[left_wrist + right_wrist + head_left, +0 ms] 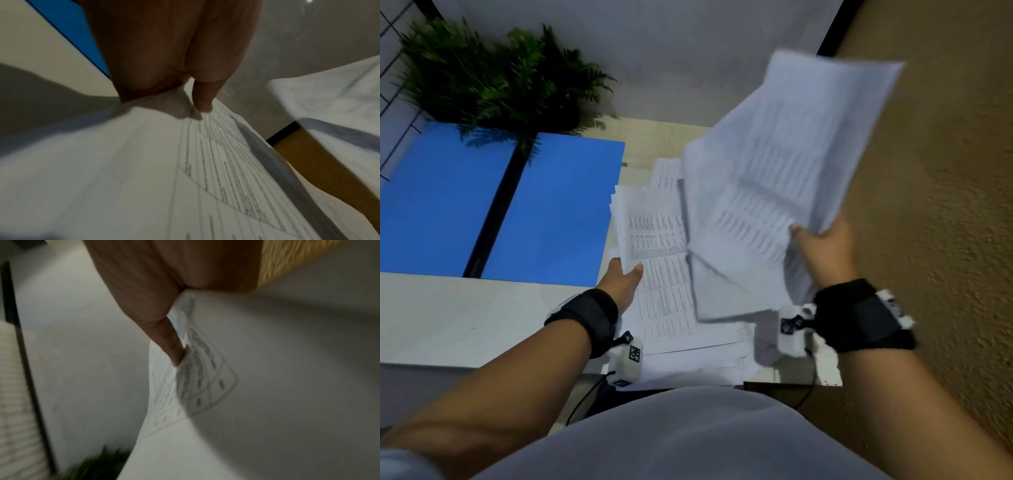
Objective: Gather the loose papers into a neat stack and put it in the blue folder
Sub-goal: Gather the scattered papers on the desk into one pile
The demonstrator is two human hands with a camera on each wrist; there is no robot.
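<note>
An open blue folder (544,205) lies flat on the left of the white table (448,318). To its right a loose pile of printed papers (664,274) is spread near the table's front edge. My left hand (625,274) grips the left edge of that pile, thumb on top; in the left wrist view the thumb (203,97) presses on the printed sheet (205,162). My right hand (822,246) holds a bunch of sheets (784,178) lifted above the pile, blurred. The right wrist view has the thumb (170,344) pinching those sheets (205,378).
A green fern-like plant (493,78) stands at the table's far left, overhanging the folder. A grey wall lies behind, and brown carpet (945,205) stretches to the right of the table. My torso is close against the front edge.
</note>
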